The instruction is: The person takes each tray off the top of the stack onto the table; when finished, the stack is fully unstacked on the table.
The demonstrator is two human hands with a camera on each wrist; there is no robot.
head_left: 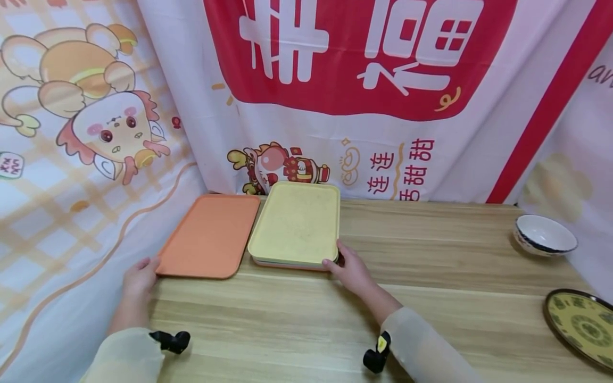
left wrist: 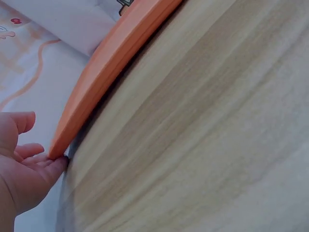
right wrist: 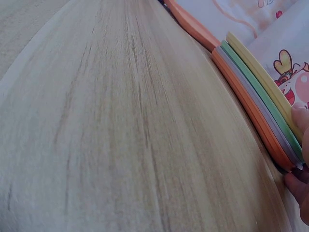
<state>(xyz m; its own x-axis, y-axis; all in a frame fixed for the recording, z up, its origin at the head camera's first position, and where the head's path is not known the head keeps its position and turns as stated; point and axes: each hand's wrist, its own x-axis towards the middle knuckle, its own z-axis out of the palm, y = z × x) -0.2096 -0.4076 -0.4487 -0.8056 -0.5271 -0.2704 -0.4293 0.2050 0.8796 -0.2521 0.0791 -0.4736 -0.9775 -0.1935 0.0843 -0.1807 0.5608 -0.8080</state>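
While the left hand touches the near left corner of a flat orange plastic tray with relaxed, nearly straight fingers, the right hand grips the near right corner of a stack of rectangular plastic trays. Its top tray is pale yellow and matte; the right wrist view shows green, grey and orange rims beneath. Both lie side by side, touching, on the light wood-grain surface. Well apart to the right sit a white ceramic bowl and a green patterned plate.
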